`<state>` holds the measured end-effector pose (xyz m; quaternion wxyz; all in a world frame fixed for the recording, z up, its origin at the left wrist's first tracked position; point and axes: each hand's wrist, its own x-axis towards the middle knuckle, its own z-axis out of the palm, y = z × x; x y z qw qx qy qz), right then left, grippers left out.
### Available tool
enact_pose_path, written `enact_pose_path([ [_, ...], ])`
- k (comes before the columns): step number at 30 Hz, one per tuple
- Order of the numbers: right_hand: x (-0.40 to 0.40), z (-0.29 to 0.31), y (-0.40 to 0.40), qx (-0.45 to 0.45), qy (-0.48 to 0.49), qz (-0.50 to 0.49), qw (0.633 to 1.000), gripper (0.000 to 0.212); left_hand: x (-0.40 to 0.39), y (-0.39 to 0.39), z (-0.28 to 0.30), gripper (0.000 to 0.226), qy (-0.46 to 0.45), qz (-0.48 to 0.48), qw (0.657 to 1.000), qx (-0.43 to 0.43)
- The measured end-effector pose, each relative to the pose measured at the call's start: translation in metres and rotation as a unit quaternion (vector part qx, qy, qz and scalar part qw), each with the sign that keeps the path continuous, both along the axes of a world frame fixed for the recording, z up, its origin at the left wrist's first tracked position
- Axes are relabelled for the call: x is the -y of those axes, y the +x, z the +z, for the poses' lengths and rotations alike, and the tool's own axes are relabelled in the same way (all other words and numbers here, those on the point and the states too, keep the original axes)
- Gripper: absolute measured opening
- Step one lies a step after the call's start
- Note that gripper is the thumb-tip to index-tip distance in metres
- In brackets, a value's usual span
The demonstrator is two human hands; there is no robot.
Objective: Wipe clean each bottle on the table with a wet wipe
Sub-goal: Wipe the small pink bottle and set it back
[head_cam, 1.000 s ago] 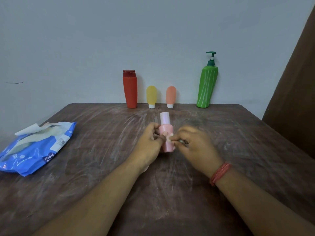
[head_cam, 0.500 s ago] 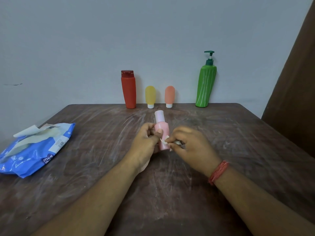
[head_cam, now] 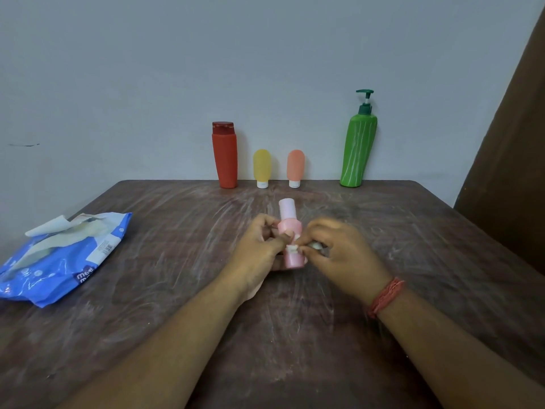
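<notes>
A small pink bottle (head_cam: 289, 228) with a pale cap stands upright at the middle of the brown table (head_cam: 165, 290). My left hand (head_cam: 259, 249) grips its left side. My right hand (head_cam: 342, 255) pinches a crumpled white wet wipe (head_cam: 293, 248) against the bottle's front. Along the back edge by the wall stand a red bottle (head_cam: 224, 156), a yellow tube (head_cam: 261, 168), an orange tube (head_cam: 295, 167) and a green pump bottle (head_cam: 358, 149).
A blue wet-wipe pack (head_cam: 59, 258) lies at the table's left, its flap open with a wipe sticking out. A dark brown panel (head_cam: 513, 157) rises beyond the table's right edge.
The pink bottle with both hands has shifted slightly between the frames. My right hand has moved the wipe a little down the bottle's front.
</notes>
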<state>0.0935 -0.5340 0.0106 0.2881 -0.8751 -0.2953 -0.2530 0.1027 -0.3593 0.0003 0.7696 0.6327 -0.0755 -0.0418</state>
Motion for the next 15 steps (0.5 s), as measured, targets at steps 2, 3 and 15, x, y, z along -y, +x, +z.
enact_pose_path([
  [2, 0.001, 0.001, 0.002, 0.013, 0.048, -0.055, 0.997, 0.01, 0.003, -0.002, 0.0, 0.012, 0.021, -0.031, 0.999, 0.007],
  [3, 0.001, 0.003, 0.003, 0.017, 0.07, -0.076, 0.994, 0.01, 0.004, -0.002, -0.001, 0.011, 0.017, -0.041, 0.999, 0.008],
  [15, -0.014, 0.007, -0.005, 0.072, 0.128, -0.113, 0.983, 0.008, 0.017, -0.012, 0.005, 0.025, -0.071, -0.027, 0.997, -0.011],
])
